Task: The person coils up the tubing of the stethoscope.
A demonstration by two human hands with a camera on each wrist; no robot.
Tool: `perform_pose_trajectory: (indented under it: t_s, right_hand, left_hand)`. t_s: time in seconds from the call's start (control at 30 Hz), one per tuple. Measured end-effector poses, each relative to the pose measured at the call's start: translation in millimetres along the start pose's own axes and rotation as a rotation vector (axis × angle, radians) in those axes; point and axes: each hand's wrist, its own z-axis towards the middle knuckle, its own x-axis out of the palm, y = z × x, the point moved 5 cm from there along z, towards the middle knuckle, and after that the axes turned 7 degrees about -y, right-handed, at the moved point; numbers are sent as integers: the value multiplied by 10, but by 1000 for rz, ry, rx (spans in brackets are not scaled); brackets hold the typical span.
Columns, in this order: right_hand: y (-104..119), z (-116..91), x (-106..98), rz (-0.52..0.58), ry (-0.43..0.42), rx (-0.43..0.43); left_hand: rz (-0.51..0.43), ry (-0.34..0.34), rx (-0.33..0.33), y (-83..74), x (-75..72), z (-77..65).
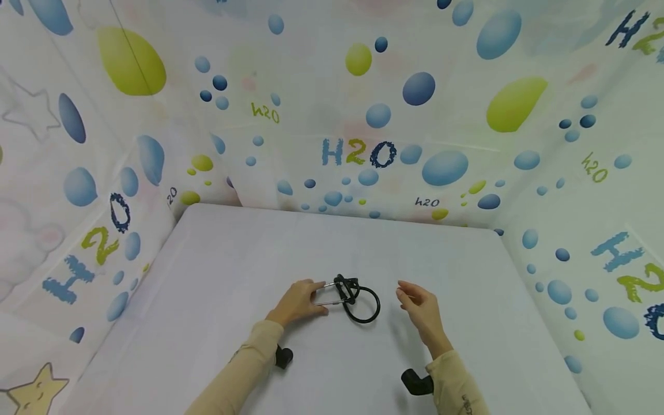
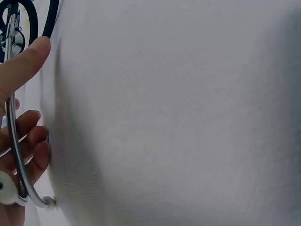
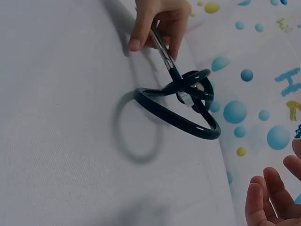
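A stethoscope (image 1: 346, 290) with black tubing and metal ear tubes is in the middle of the head view. Its tubing is looped over itself into a bundle, and one round loop (image 3: 176, 118) sticks out of it. My left hand (image 1: 300, 302) holds the stethoscope by the ear tubes (image 2: 13, 141), thumb on one side and fingers on the other. In the right wrist view a shadow falls on the table below the loop. My right hand (image 1: 421, 311) is to the right of the loop, apart from it, fingers loosely bent and holding nothing.
A white-covered table (image 1: 249, 242) spreads under both hands. Behind it and at its sides hang white sheets (image 1: 311, 69) printed with blue and green drops and lettering. Black devices (image 1: 417, 382) are worn at both wrists.
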Motion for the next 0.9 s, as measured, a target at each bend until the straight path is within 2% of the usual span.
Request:
perform_pose_trajectory:
  t_s: [0.23, 0.43, 0.5, 0.63, 0.8, 0.9]
  right_hand:
    - [-62, -52, 24, -51, 8, 1]
    - [-60, -57, -10, -162, 11, -81]
    - [-39, -41, -19, -191, 4, -128]
    - [-14, -10, 10, -221, 13, -177]
    - [-26, -11, 87, -263, 85, -172]
    - [-3, 8, 78, -299, 91, -192]
  left_hand:
    - [132, 35, 5, -26, -42, -94]
    - [120, 22, -110, 34, -182, -156]
    - [122, -11, -132, 45, -286, -134]
    - [143, -49, -128, 30, -474, -44]
    - [160, -25, -127, 21, -544, 8]
    - [165, -52, -151, 38, -634, 19]
